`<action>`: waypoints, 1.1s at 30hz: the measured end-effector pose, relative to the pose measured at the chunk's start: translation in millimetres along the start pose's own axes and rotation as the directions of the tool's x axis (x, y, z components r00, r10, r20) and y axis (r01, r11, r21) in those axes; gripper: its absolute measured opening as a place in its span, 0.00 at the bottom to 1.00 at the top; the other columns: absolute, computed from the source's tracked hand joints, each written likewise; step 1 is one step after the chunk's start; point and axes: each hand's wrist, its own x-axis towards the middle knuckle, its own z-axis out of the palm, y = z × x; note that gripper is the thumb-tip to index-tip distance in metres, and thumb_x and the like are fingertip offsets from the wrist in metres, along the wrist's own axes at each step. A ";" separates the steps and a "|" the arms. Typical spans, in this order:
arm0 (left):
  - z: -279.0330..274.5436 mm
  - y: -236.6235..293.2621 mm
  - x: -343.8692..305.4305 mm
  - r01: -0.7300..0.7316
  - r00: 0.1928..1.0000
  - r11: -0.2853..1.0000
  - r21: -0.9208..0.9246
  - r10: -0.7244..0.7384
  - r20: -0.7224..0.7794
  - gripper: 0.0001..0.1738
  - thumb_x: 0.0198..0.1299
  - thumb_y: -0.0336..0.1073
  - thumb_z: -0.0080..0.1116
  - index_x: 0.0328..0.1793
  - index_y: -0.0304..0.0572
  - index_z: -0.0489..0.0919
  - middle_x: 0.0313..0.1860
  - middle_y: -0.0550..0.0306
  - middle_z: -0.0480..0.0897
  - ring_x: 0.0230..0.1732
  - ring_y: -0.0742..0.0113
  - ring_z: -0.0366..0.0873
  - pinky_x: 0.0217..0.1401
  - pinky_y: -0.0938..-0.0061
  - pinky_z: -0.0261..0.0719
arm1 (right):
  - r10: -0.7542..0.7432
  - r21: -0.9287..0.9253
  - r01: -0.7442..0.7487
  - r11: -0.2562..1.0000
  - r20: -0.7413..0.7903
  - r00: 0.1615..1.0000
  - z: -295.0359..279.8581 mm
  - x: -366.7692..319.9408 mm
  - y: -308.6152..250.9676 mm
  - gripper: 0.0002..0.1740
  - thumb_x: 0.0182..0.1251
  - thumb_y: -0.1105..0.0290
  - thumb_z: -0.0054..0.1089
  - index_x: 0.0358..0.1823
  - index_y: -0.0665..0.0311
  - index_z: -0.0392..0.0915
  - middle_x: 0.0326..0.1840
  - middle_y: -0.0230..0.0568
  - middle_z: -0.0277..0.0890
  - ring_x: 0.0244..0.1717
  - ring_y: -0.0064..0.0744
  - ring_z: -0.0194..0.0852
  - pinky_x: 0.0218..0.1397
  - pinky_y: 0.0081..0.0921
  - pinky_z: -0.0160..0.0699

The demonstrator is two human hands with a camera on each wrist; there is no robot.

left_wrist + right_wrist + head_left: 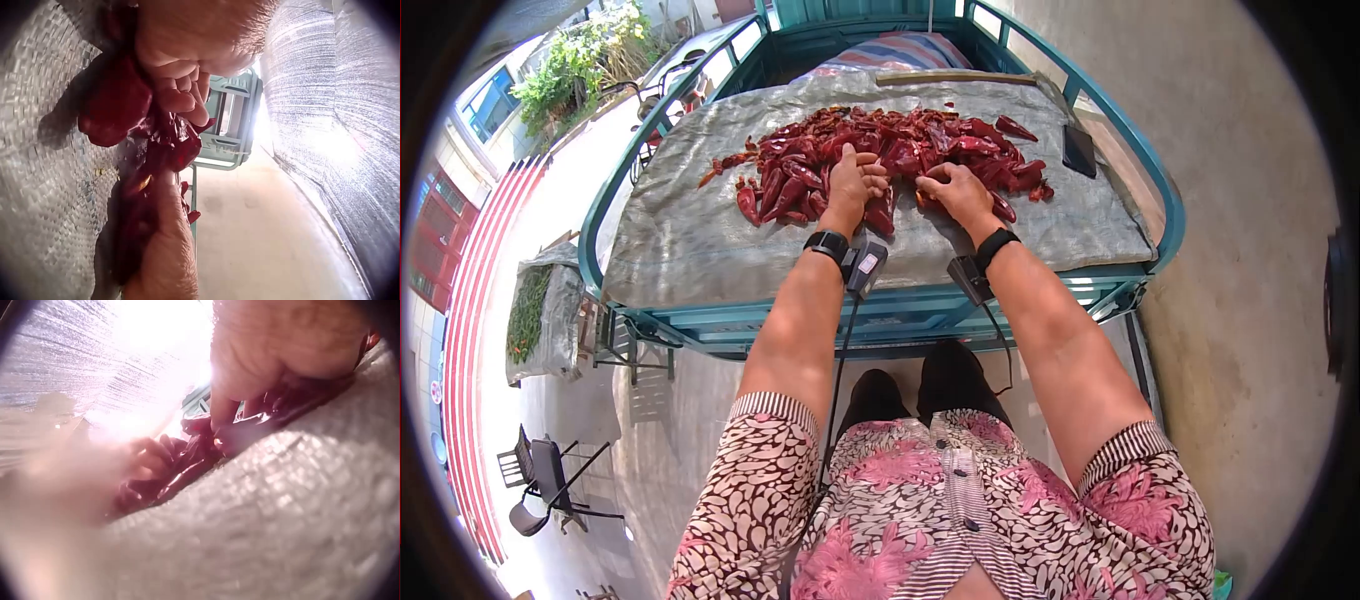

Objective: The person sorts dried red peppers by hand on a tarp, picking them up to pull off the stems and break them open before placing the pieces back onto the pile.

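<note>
Dried red peppers (800, 180) lie in a wide heap on a grey woven sheet (730, 265). My left hand (857, 188) is over the front of the heap, its fingers loosely bent with nothing plainly held; in the left wrist view, the left hand (200, 44) is beside glossy peppers (115, 103). Just to its right, my right hand (962, 195) pinches a red pepper at the heap's front edge. The right wrist view has the right hand (281, 350) with a finger down against a pepper (240, 434); its thumb is hidden there.
The sheet covers the bed of a teal cart with side rails (1135, 150). A dark phone (1079, 150) lies at the sheet's right side, a wooden strip (955, 77) along its back. Off to the left stand a table with green peppers (528, 310) and a black chair (550, 475).
</note>
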 end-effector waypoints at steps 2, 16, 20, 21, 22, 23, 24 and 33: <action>0.2 -3.8 3.9 -0.016 0.997 0.997 -0.070 0.011 -0.074 0.37 0.79 0.63 0.33 0.56 0.32 0.76 0.32 0.50 0.83 0.23 0.66 0.80 0.22 0.74 0.76 | 0.056 0.024 -0.058 0.998 0.065 0.996 -1.3 10.8 2.5 0.26 0.57 0.40 0.71 0.49 0.49 0.87 0.48 0.34 0.88 0.52 0.35 0.86 0.54 0.34 0.78; 13.8 -13.1 2.2 -0.152 0.940 0.978 -0.141 0.099 -0.327 0.39 0.78 0.65 0.30 0.47 0.32 0.76 0.24 0.51 0.81 0.12 0.67 0.72 0.11 0.72 0.68 | 0.119 0.140 -0.137 0.981 0.132 0.984 19.4 47.1 32.0 0.31 0.53 0.42 0.71 0.47 0.60 0.85 0.44 0.41 0.88 0.47 0.39 0.86 0.54 0.35 0.78; 15.4 -9.3 -2.5 -0.147 0.939 0.979 -0.144 0.092 -0.333 0.38 0.79 0.64 0.31 0.46 0.34 0.77 0.24 0.53 0.80 0.13 0.68 0.71 0.12 0.72 0.68 | 0.111 0.239 -0.142 0.961 0.139 0.984 10.2 33.9 16.7 0.27 0.60 0.46 0.69 0.45 0.65 0.84 0.39 0.39 0.89 0.42 0.33 0.86 0.50 0.32 0.78; 15.0 -10.0 -2.3 -0.149 0.939 0.978 -0.148 0.093 -0.331 0.38 0.79 0.64 0.31 0.46 0.34 0.77 0.24 0.53 0.80 0.13 0.68 0.71 0.13 0.72 0.68 | 0.136 0.210 -0.158 0.965 0.117 0.984 12.3 37.4 18.0 0.25 0.63 0.49 0.69 0.44 0.66 0.83 0.37 0.38 0.88 0.38 0.30 0.85 0.48 0.31 0.78; 14.5 -10.4 -2.2 -0.150 0.940 0.977 -0.152 0.093 -0.330 0.38 0.79 0.64 0.31 0.46 0.34 0.77 0.24 0.53 0.80 0.13 0.68 0.71 0.13 0.73 0.69 | 0.129 0.232 -0.155 0.960 0.124 0.984 14.0 39.6 20.2 0.24 0.63 0.50 0.69 0.44 0.67 0.83 0.36 0.39 0.88 0.37 0.29 0.85 0.48 0.31 0.78; 14.2 -11.4 -2.5 -0.153 0.938 0.977 -0.151 0.096 -0.333 0.38 0.79 0.64 0.31 0.46 0.34 0.77 0.24 0.53 0.81 0.14 0.68 0.71 0.13 0.73 0.69 | 0.123 0.255 -0.153 0.955 0.132 0.984 15.8 40.9 23.2 0.24 0.63 0.51 0.69 0.44 0.67 0.83 0.35 0.39 0.87 0.36 0.29 0.84 0.47 0.30 0.78; 13.9 -12.5 -1.8 -0.157 0.937 0.977 -0.148 0.100 -0.334 0.38 0.79 0.64 0.31 0.47 0.34 0.77 0.24 0.53 0.81 0.14 0.68 0.71 0.13 0.73 0.69 | 0.116 0.281 -0.151 0.948 0.138 0.984 16.0 40.8 22.5 0.23 0.63 0.52 0.69 0.43 0.68 0.83 0.35 0.40 0.87 0.35 0.29 0.84 0.46 0.30 0.78; 11.3 -13.8 0.4 -0.167 0.948 0.979 -0.120 0.126 -0.293 0.37 0.79 0.64 0.32 0.48 0.33 0.77 0.24 0.55 0.80 0.14 0.70 0.70 0.13 0.73 0.69 | 0.145 0.384 -0.176 0.907 0.109 0.983 19.5 45.9 30.3 0.24 0.62 0.52 0.72 0.40 0.70 0.83 0.35 0.43 0.84 0.35 0.31 0.81 0.42 0.30 0.77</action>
